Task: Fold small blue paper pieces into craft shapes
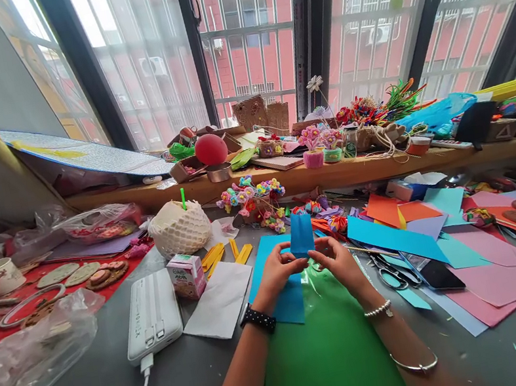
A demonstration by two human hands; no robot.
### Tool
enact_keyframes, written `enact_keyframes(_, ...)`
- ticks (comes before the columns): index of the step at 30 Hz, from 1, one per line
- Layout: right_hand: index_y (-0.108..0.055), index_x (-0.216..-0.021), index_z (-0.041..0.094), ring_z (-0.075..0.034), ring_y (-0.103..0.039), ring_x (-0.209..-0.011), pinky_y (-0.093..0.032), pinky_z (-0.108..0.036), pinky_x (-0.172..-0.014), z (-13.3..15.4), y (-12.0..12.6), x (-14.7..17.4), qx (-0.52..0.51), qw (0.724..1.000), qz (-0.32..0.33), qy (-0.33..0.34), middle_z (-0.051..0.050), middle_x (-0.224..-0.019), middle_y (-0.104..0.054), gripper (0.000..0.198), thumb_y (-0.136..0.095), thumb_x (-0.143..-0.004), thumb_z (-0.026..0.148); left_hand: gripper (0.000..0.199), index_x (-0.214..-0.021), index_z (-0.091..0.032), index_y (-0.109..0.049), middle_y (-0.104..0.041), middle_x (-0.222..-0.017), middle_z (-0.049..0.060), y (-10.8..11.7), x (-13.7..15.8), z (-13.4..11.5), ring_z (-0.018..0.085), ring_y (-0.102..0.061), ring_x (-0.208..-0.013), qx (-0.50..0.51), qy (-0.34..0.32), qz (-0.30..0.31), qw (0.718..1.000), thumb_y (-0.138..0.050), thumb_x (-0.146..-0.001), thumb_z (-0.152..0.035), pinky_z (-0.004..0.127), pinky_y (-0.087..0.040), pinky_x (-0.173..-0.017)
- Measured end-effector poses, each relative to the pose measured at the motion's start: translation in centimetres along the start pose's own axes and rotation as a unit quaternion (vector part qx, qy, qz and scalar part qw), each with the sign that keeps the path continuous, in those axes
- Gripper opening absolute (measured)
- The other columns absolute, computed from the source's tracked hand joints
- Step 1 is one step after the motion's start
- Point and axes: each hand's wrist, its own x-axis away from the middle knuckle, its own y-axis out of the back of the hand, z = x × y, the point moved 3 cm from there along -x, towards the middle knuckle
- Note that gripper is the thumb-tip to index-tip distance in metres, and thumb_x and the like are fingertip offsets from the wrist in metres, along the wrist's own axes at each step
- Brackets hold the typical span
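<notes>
A small piece of blue paper (301,233) with creases stands upright between my hands. My left hand (280,274) pinches its lower left corner. At the lower right corner, my right hand (338,263) grips it with thumb and fingers. Beneath my hands lie a larger blue paper sheet (288,307) and a glossy green sheet (326,354). To the right of my right hand is a pair of scissors (392,276), partly under paper. Left of my left hand lies a white sheet (219,299), with folded yellow paper strips (214,257) behind it.
A white power bank (152,315) with a cable, a small drink carton (187,276) and a foam-netted coconut (180,226) stand at left. Coloured paper (493,251) and a phone (441,274) lie at right. Craft flowers (314,143) and a red ball (211,150) line the windowsill.
</notes>
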Motion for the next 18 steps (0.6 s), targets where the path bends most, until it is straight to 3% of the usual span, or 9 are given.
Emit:
enact_keyframes(4, -0.054, -0.062, 0.015, -0.013, -0.048, -0.054, -0.042, -0.023, -0.05, 0.53, -0.25, 0.12, 0.015, 0.999, 0.029, 0.011, 0.0, -0.058, -0.051, 0.031, -0.054, -0.066, 0.045, 0.062, -0.094, -0.014, -0.04, -0.052, -0.05, -0.008, -0.14, 0.17, 0.09, 0.015, -0.06, -0.057, 0.017, 0.021, 0.008, 1.0, -0.076, -0.044, -0.022, 0.027, -0.046, -0.061)
enact_keyframes(7, -0.051, -0.06, 0.015, -0.011, -0.045, -0.051, -0.038, -0.022, -0.049, 0.87, -0.16, 0.29, 0.046, 0.998, 0.001, 0.035, 0.001, -0.055, -0.048, 0.029, -0.053, -0.068, 0.043, 0.064, -0.096, -0.014, -0.04, -0.054, -0.051, -0.006, -0.16, 0.12, 0.34, 0.015, -0.06, -0.058, 0.008, 0.035, 0.012, 0.999, -0.076, -0.044, -0.022, 0.027, -0.046, -0.061)
enact_keyframes(12, -0.048, -0.059, 0.017, -0.012, -0.044, -0.054, -0.036, -0.022, -0.048, 0.72, -0.21, 0.32, 0.113, 0.991, 0.009, 0.069, 0.0, -0.057, -0.047, 0.028, -0.049, -0.071, 0.042, 0.06, -0.093, -0.012, -0.044, -0.06, -0.056, -0.001, -0.2, -0.06, 0.56, 0.013, -0.058, -0.053, -0.01, 0.038, 0.029, 0.999, -0.076, -0.043, -0.023, 0.022, -0.042, -0.053)
enact_keyframes(18, -0.048, -0.056, 0.017, -0.013, -0.045, -0.053, -0.035, -0.022, -0.048, 0.88, -0.09, 0.33, 0.133, 0.989, 0.013, 0.061, 0.0, -0.054, -0.048, 0.031, -0.049, -0.07, 0.045, 0.052, -0.087, -0.013, -0.046, -0.059, -0.056, -0.002, -0.17, 0.02, 0.25, 0.01, -0.055, -0.05, -0.014, 0.032, 0.029, 0.999, -0.075, -0.045, -0.022, 0.019, -0.039, -0.048)
